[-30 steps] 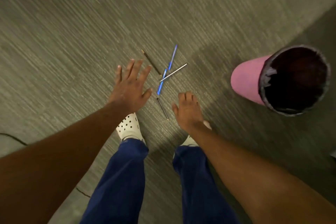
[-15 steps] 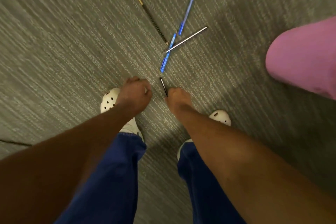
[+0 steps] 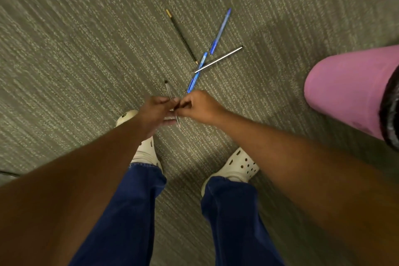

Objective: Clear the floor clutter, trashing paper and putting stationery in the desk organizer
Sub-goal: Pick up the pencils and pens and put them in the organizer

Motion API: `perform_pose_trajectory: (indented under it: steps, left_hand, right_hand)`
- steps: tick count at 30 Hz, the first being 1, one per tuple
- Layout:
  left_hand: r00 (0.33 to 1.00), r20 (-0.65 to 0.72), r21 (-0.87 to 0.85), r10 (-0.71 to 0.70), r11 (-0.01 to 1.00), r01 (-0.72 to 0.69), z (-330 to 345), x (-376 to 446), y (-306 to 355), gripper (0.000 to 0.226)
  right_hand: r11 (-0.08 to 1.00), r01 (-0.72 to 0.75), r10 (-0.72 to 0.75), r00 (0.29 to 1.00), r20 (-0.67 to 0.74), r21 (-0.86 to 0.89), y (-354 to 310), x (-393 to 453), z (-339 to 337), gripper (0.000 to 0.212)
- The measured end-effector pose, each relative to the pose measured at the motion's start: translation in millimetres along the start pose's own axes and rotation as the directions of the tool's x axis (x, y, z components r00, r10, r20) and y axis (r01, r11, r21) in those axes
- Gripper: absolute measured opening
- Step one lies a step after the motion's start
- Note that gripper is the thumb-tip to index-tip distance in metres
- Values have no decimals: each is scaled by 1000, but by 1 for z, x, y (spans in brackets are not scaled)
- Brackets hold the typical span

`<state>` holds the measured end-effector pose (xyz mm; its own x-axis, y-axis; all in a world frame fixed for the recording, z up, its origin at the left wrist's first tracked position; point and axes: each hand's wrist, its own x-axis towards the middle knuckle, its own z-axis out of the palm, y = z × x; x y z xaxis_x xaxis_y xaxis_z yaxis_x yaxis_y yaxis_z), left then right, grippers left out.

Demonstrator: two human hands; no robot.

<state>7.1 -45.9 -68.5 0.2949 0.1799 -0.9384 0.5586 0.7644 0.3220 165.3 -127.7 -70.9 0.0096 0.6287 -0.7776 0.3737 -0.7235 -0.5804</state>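
My left hand [image 3: 156, 111] and my right hand [image 3: 199, 107] meet low over the grey carpet, just ahead of my feet. Between their fingertips both pinch a thin clear pen with a black cap [image 3: 168, 89], which is lifted off the floor and points away from me. Beyond the hands several more pens lie in a loose cluster on the carpet: a black pencil with a gold end [image 3: 182, 36], a blue pen [image 3: 220, 31], a second blue pen [image 3: 197, 73] and a silver-and-black pen [image 3: 219, 59] lying across it.
A pink trash bin [image 3: 345, 84] with a black liner stands at the right edge. My white clogs [image 3: 241, 164] and blue trouser legs fill the lower middle. A dark cable end shows at the far left edge.
My right hand has lifted the thin pen off the carpet, and my left hand has come across to grip it too. The view has shifted, so the pen cluster sits lower in frame.
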Motion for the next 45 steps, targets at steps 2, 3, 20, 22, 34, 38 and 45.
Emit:
perform_pose_trajectory:
  steps: [2,3,20,22,34,38,45]
  left_hand:
    - [990,-126,-43,70,996,-76,-1,5,0,24]
    - [982,-166,-52,92,993,-101,-2,7,0,24]
    - [951,-184,158,249,962,-221,17,22,46,30]
    - [968,-144,128,206,974,-188,25,24,50,27]
    - [974,-178,-59,142,986,-154,-9,18,30,19]
    - [968,-190,-87,163,980,-182,-9,15,24,12]
    - [968,-211,-115,139,979,-166,-4,2,35,24]
  right_hand:
    - [976,-157,177,975,-136,150,-2,19,-14,35]
    - [922,-246,323,915,-242,299,2,31,-21,41]
    - [901,-95,283,869,-407,424,2,45,-22,31]
    - [960,-16,118,927,-355,279,-4,39,-12,27]
    - [954,1,-120,919,-376,-301,-33,66,-57,11]
    - [937,-109,-72,869,-489,-332,-41,94,-71,16]
    - [942,-184,24,872,-488,-282,-37,109,-64,25]
